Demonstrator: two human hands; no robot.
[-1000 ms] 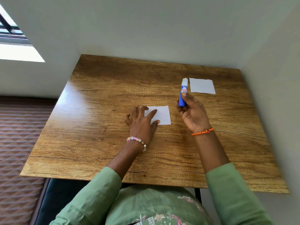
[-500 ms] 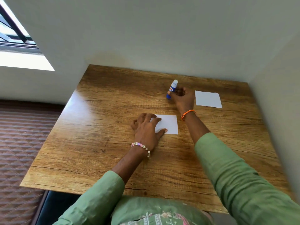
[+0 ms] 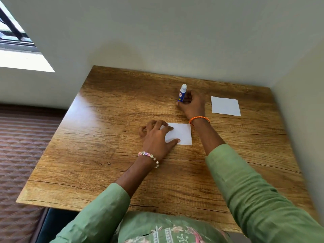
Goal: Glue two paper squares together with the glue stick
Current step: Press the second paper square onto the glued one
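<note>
Two paper squares lie flat and well apart on the wooden worktop (image 3: 108, 155), which stands pushed into a corner of the room. The far paper square (image 3: 225, 106) sits untouched near the right edge, toward the back; the near paper square (image 3: 181, 133) lies around the middle, its left side pinned under the spread fingers (image 3: 167, 128) of the left hand (image 3: 156, 139). The right hand (image 3: 192, 105) reaches toward the back edge, its fingers closed narrowly around the lower body of the glue stick (image 3: 182, 93), which stands upright with its white cap end up and its base seemingly on or just above the wood. The likely troubles start here: the stick is tall and narrow, so a careless release could tip it and send it rolling toward an edge. If glue already coats the near square, which cannot be told from this view, the pinning fingers could smear it or lift the sheet when they rise. And bringing the far square over crooked would set the pair askew.
</note>
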